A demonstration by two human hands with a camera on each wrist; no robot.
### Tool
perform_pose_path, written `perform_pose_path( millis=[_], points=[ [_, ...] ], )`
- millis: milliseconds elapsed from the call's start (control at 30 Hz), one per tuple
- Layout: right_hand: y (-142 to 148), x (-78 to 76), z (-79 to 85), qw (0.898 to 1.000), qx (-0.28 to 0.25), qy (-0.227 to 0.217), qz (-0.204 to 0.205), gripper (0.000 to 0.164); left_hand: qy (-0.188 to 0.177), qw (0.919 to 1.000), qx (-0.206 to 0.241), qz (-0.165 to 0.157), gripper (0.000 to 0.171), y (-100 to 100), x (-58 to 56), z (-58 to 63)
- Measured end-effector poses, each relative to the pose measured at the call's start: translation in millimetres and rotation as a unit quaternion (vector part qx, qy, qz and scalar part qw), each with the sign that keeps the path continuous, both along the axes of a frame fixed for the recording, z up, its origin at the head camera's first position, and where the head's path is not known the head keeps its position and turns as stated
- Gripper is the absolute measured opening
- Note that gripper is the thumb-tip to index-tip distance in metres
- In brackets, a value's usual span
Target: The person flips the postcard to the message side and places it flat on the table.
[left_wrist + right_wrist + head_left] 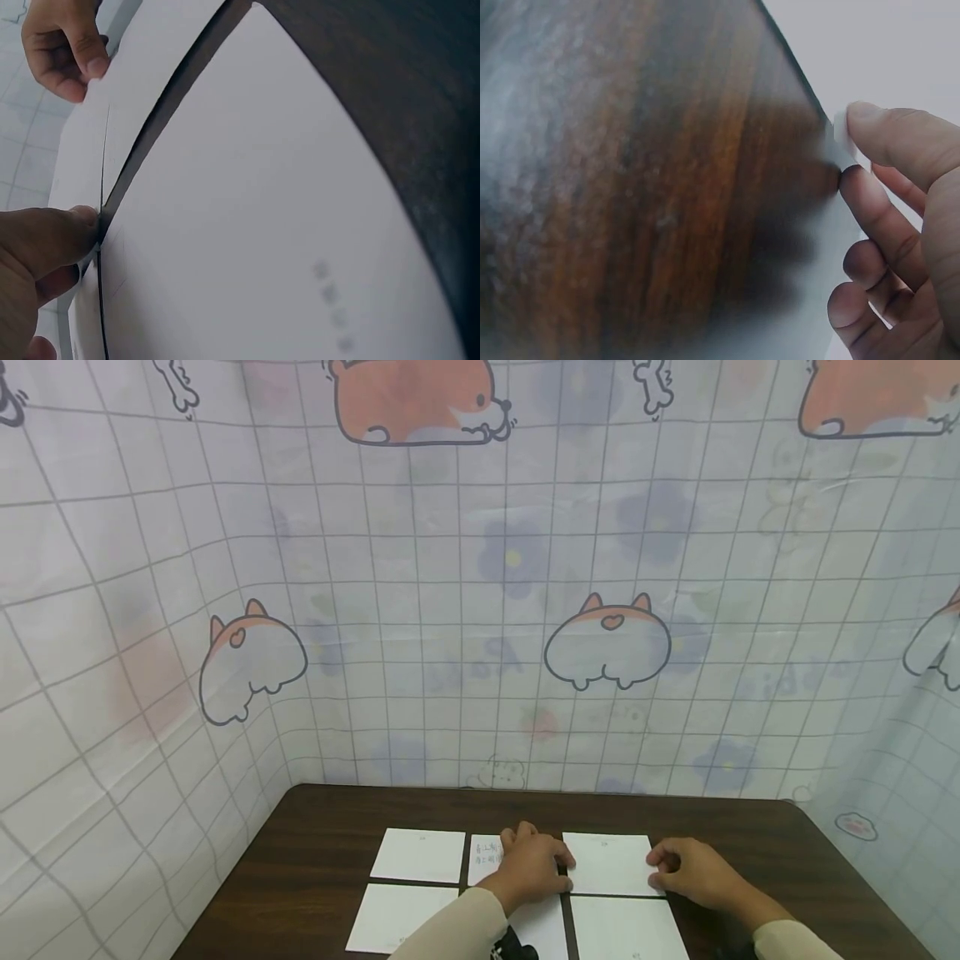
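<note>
White paper cards lie in two rows on a dark brown table. My left hand (528, 867) reaches over the middle column, its thumb and forefinger at the left edge of the upper right card (609, 865). In the left wrist view, its thumb (79, 225) is at the gap between cards. My right hand (697, 872) pinches that upper right card by its right edge; the right wrist view has the thumb and forefinger (866, 191) at a bent-up white edge. Partly under my left hand lies the upper middle card (483, 853), with handwritten lines.
The upper left card (417, 855), lower left card (397, 917) and lower right card (626, 931) lie around, narrow gaps between them. The brown table (255, 893) meets a grid-patterned curtain (450, 635) with cartoon dogs at the back and sides.
</note>
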State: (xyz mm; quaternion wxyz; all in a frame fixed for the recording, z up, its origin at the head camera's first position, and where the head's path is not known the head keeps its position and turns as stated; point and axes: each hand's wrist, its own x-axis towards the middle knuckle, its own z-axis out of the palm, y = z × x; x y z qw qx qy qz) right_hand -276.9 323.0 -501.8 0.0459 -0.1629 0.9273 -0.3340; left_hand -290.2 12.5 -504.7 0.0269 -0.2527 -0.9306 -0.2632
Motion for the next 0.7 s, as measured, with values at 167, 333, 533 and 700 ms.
perform_pose_path(
  millis=[167, 333, 533, 700],
  points=[
    [-2.7, 0.6, 1.4, 1.0, 0.022, 0.016, 0.002, 0.031, 0.018, 0.9997, -0.017, 0.001, 0.023, 1.4, 0.6, 3.5],
    [-4.2, 0.7, 2.5, 0.997, 0.064, 0.042, -0.01, 0.03, 0.025, 0.9993, -0.027, 0.001, 0.025, 3.1, 0.2, 5.4],
    [-9.1, 0.9, -1.9, 0.995, 0.081, 0.05, -0.03, 0.041, 0.041, 0.9984, -0.037, -0.013, 0.023, 0.7, 0.5, 3.1],
    [-14.8, 2.6, -2.3, 0.993, 0.09, 0.066, -0.034, 0.054, 0.051, 0.9975, -0.034, -0.034, 0.02, -8.6, 3.7, 6.0]
  ],
)
